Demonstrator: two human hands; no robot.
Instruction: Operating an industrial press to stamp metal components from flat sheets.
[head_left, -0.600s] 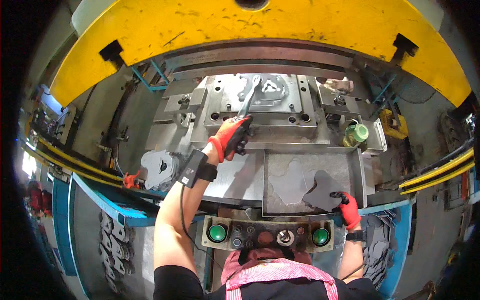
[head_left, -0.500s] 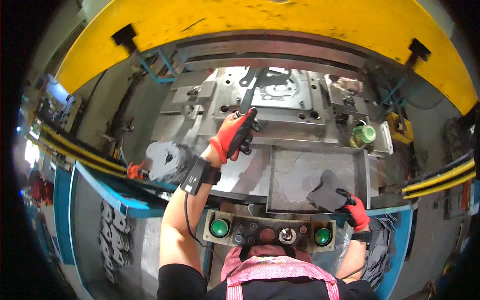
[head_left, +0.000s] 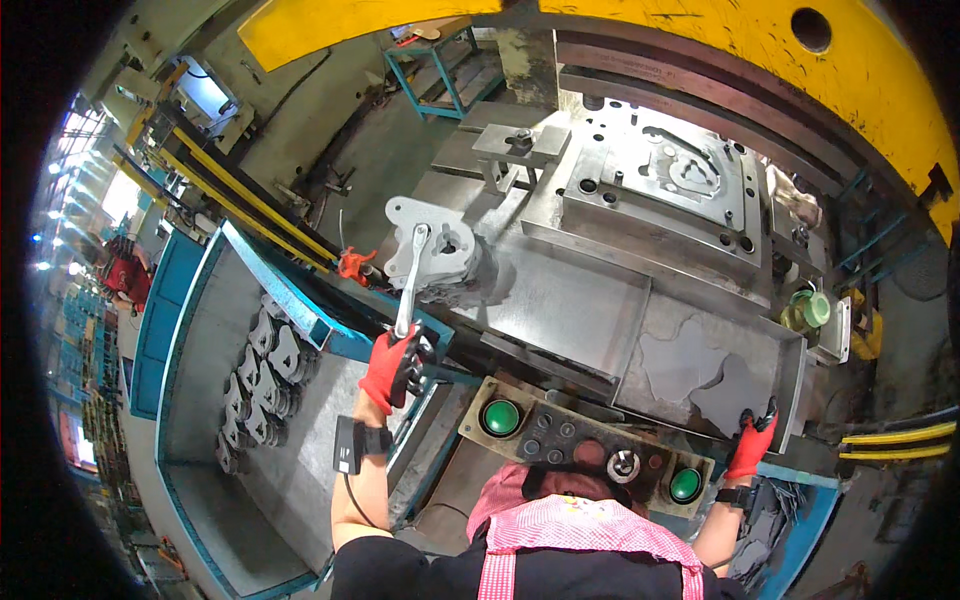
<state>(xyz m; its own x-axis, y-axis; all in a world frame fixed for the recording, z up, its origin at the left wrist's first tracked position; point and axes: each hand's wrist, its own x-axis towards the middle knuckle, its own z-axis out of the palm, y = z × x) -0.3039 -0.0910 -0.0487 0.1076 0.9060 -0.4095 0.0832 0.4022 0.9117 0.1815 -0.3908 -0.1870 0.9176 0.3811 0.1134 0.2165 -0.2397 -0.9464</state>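
Observation:
My left hand [head_left: 396,368], in a red and black glove, is closed around the handle of a long silver wrench [head_left: 408,285]. The wrench's round head lies over a grey stamped metal plate [head_left: 448,245] with cut-outs, on top of a stack at the left end of the press bed. My right hand [head_left: 756,442], gloved alike, grips the near edge of a flat grey metal blank [head_left: 733,393]. That blank partly overlaps another grey blank [head_left: 675,358] in the shallow metal tray [head_left: 627,372].
Beyond the tray stands the die [head_left: 640,215] under the yellow press frame [head_left: 380,22]. A control box [head_left: 590,452] with green buttons is close to me. At left, a blue-edged bin [head_left: 205,400] holds several stacks of stamped parts. A green-lidded jar [head_left: 808,310] stands right.
My left hand has moved from the die to the left stack with the wrench; the dark plate at its head has left the die. My view has turned left. My right hand stays at the blank.

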